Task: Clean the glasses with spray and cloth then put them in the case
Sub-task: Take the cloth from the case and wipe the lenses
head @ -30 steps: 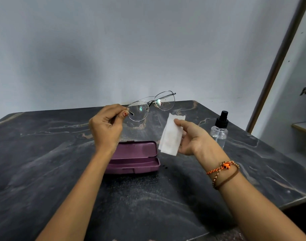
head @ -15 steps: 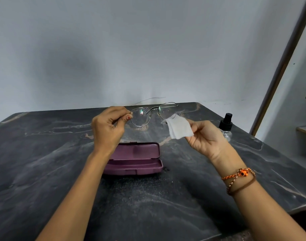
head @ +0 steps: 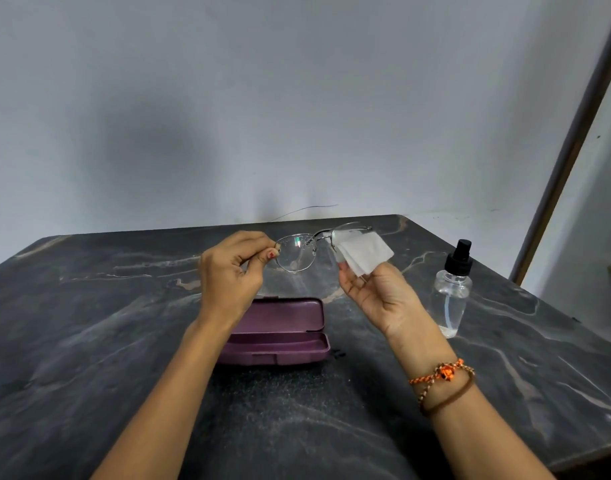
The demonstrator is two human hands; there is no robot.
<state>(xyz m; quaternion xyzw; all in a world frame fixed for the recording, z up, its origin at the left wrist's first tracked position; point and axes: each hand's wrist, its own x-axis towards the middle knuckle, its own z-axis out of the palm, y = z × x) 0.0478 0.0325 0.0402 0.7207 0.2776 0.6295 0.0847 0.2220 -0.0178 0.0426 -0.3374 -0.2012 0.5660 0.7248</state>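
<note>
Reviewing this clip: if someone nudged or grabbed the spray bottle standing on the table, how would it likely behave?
The spray bottle looks nearly empty, only a little liquid at the bottom, so probably light. It is tall and narrow with a black pump on top, so a sideways push high up might tip it. Its smooth clear body could be slippery, especially if wet.
</note>
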